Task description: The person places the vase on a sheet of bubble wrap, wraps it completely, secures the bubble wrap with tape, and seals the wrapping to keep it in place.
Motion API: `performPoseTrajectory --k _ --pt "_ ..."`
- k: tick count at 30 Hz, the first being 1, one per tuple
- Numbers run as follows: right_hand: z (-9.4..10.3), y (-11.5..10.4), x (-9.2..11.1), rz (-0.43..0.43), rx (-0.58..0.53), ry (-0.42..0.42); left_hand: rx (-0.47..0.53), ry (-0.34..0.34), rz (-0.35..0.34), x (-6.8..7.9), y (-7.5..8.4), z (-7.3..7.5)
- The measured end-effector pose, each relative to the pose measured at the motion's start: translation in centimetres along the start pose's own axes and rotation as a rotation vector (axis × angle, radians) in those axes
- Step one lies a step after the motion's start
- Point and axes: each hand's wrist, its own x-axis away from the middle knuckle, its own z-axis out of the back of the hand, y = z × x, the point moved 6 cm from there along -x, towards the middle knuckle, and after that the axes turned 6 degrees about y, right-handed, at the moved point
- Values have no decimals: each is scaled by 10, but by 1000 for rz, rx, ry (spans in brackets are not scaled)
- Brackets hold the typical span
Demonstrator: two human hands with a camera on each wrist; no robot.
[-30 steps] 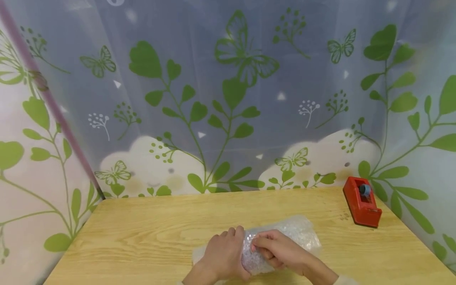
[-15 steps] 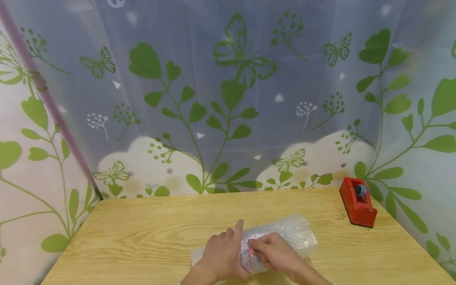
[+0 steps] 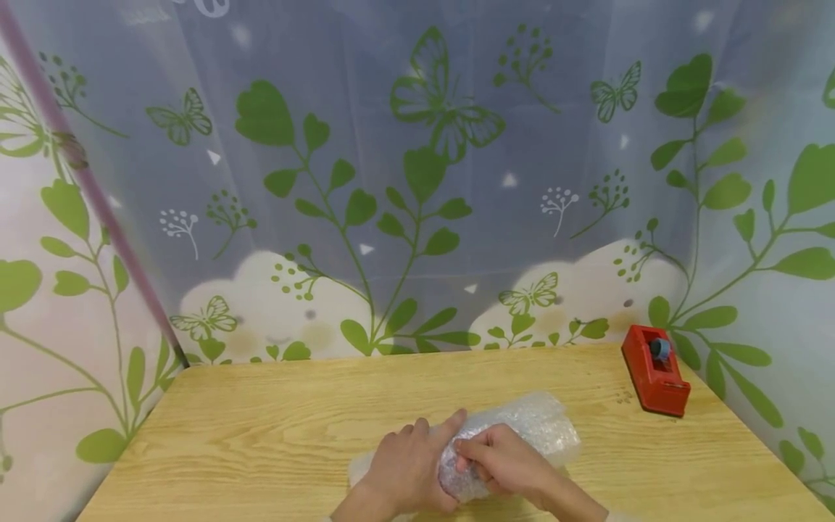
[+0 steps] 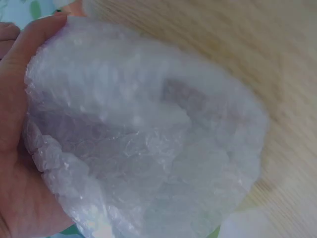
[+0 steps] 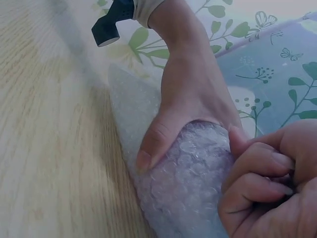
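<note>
A roll-shaped bundle of clear bubble wrap (image 3: 543,428) lies slantwise on the table near its front edge. My left hand (image 3: 406,464) grips it from above, thumb on one side and fingers over the other. Against its middle, my right hand (image 3: 510,458) pinches at the surface with thumb and index finger, its other fingers curled in, as the right wrist view shows. What lies between those fingertips is hidden. In the left wrist view, one end of the bubble wrap (image 4: 208,163) gapes loosely in folds beside the left hand (image 4: 29,198). A faint purple tint shows through the layers.
A red tape dispenser (image 3: 655,380) with a small roll of tape stands at the table's back right. The wood-grain table (image 3: 261,413) meets patterned curtains (image 3: 339,159) at the back and sides. A dark device (image 5: 111,27) sits at the left wrist.
The left index finger was raised half a second ago and now lies lower, over the wrap toward the right hand. The head view has shifted slightly; the bundle stays nearly in place.
</note>
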Motion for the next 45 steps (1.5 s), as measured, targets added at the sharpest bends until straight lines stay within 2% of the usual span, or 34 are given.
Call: performPoseTrajectory --k 7,15,17,20,21,24,27,30,32,35,38,42,45 --pt "6 5 2 -124 -134 -162 17 -42 -19 -3 0 1" --pt "-2 24 20 -239 -173 -380 6 -32 -25 -3 -3 0" --pt "1 24 26 -226 -172 -426 0 -32 -35 -3 -2 0" --pt "12 8 29 -115 -162 -462 -13 -32 -51 -3 -1 0" --pt "17 -2 29 -55 -165 -459 -17 -32 -53 -4 -1 0" --pt "32 -33 23 152 -129 -326 -32 -29 -59 -3 -2 1" --pt "42 -56 14 317 33 -84 -46 -22 -76 -4 0 2" --pt "43 -61 3 381 261 127 -77 -16 -93 -5 3 4" --pt "41 -54 -5 356 404 220 -102 -15 -100 -5 5 4" --pt "40 -39 -12 282 540 275 -118 -10 -109 -4 7 3" --pt "41 -23 -16 205 616 276 -97 -12 -108 -3 7 1" --pt "37 -11 -19 198 706 232 -88 -26 -102 -2 4 0" --pt "34 -8 -20 210 775 213 -102 -5 -112 -2 3 1"
